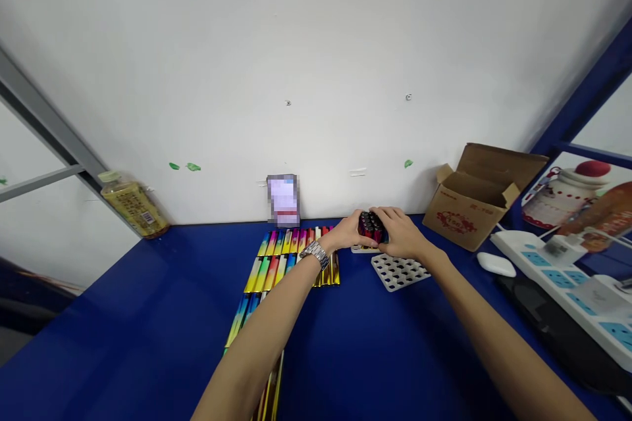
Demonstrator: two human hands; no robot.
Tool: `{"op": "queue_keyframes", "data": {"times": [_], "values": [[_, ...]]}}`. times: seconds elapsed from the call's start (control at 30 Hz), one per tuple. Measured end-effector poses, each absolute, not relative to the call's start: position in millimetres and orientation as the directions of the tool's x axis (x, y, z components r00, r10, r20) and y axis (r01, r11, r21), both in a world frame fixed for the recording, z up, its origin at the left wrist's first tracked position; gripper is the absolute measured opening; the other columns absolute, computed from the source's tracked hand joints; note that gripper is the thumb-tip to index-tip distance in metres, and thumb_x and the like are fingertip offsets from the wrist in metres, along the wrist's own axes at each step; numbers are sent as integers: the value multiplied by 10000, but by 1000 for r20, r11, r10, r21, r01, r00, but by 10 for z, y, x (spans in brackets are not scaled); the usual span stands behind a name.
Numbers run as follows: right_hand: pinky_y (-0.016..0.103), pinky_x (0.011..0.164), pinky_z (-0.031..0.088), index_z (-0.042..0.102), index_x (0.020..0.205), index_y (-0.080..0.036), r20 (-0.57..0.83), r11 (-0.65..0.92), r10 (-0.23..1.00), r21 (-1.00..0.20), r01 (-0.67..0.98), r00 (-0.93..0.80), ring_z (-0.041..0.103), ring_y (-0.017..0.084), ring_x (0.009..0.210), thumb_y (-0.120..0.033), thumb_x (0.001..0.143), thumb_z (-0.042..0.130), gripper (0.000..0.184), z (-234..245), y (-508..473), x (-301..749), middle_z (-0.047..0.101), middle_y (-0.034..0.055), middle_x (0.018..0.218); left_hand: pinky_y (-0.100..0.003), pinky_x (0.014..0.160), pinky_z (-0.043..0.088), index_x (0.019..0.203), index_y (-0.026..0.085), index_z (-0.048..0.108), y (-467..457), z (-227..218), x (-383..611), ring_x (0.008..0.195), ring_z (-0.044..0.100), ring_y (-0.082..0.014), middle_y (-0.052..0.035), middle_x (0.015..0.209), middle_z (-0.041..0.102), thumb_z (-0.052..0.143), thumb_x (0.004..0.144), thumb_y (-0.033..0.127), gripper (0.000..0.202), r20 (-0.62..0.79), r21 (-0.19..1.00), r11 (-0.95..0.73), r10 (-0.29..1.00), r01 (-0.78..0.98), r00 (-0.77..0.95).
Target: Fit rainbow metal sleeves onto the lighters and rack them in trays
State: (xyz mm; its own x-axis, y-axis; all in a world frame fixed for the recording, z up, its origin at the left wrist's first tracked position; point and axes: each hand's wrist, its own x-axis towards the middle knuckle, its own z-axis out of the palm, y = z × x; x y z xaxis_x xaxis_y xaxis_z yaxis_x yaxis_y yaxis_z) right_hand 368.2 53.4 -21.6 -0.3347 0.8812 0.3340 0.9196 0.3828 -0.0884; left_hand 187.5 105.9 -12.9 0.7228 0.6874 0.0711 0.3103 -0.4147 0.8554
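Between both hands, at the far side of the table right of the middle, we see a bundle of dark cylinders [371, 227]. The left hand [347, 231] and the right hand [401, 233] curve inward and press it from either side. The cylinders crowd together upright, with blackish tops and glossy sides that gleam reddish-purple; the hands cover too much for us to count them. Just under it we make out the edge of a pale holed tray [363, 250], but cannot tell whether the two touch.

Nearer and a little right, we see a second holed tray [401, 272] lying flat below the right hand. To the left, rows of shiny multicoloured pieces [271, 265] run toward the near side; the left forearm and a metal wristwatch [316, 252] hide some from us. Behind those rows, a phone [284, 202] leans on the wall [340, 66], its screen blurred.

Farther right, we find an open cardboard box [459, 212], a white case [496, 264], a black pouch [553, 322] and a power strip [555, 276] with plugs in it. At the far left, a bottle [134, 205] tilts on the blue table [123, 316].
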Motion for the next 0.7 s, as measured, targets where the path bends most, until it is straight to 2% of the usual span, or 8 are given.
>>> {"op": "queue_keyframes", "data": {"times": [0.17, 0.33, 0.53, 0.7], "values": [[461, 890, 398, 362, 1367, -109, 293, 343, 905, -76, 936, -308, 403, 369, 1178, -313, 694, 573, 735, -149, 485, 3631, 491, 198, 1304, -387, 819, 454, 1212, 121, 437, 1048, -145, 1851, 995, 540, -263, -119, 1114, 556, 745, 670, 376, 674, 75, 855, -425, 670, 298, 739], [444, 894, 397, 375, 1357, -104, 269, 316, 919, -72, 946, -287, 407, 355, 1168, -315, 714, 562, 702, -85, 451, 3589, 498, 191, 1295, -348, 763, 448, 1151, 136, 466, 1032, -99, 1863, 914, 542, -227, -69, 1011, 570, 750, 668, 355, 602, 109, 841, -451, 681, 298, 724], [434, 896, 392, 373, 1361, -106, 262, 313, 922, -64, 948, -287, 406, 350, 1166, -326, 716, 556, 705, -77, 455, 3596, 494, 182, 1300, -340, 728, 457, 1154, 134, 446, 1050, -97, 1863, 892, 551, -225, -81, 1011, 573, 738, 686, 395, 610, 86, 851, -428, 686, 304, 723], [436, 879, 400, 377, 1359, -111, 271, 312, 920, -63, 948, -285, 417, 352, 1155, -336, 714, 563, 708, -82, 458, 3595, 499, 184, 1290, -361, 813, 462, 1230, 147, 420, 1079, -113, 1845, 990, 551, -236, -105, 1125, 557, 720, 711, 345, 631, 152, 876, -433, 666, 212, 730]]}}
